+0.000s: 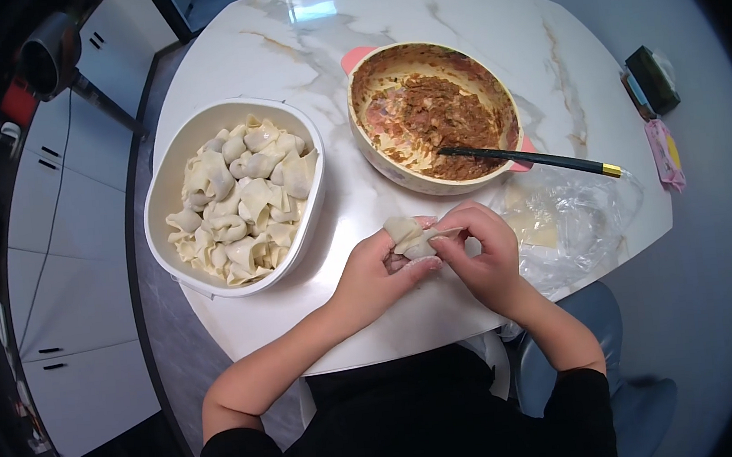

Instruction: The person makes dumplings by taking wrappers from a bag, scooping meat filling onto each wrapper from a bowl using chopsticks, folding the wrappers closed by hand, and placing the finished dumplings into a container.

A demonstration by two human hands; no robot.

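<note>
Over the front of the marble-patterned table, my left hand [388, 267] holds a folded wonton [414, 240] between its thumb and fingers. My right hand [482, 244] pinches the right corner of the same wonton's wrapper. Up and to the left stands a white plastic tub [155, 227] heaped with folded wontons [243, 200]. Beyond my hands is a cream pot [400, 176] with pink handles, holding minced filling [441, 117]. Black chopsticks [536, 158] with gold ends rest in the filling and over the rim. Flat wrappers [535, 220] lie in a clear plastic bag [585, 235] beside my right hand.
Near the table's right edge are a dark tissue box [652, 82] and a pink packet [664, 153]. A blue chair [600, 332] stands at the lower right. White cabinets [85, 299] and a grey stand-like appliance [108, 101] are on the left.
</note>
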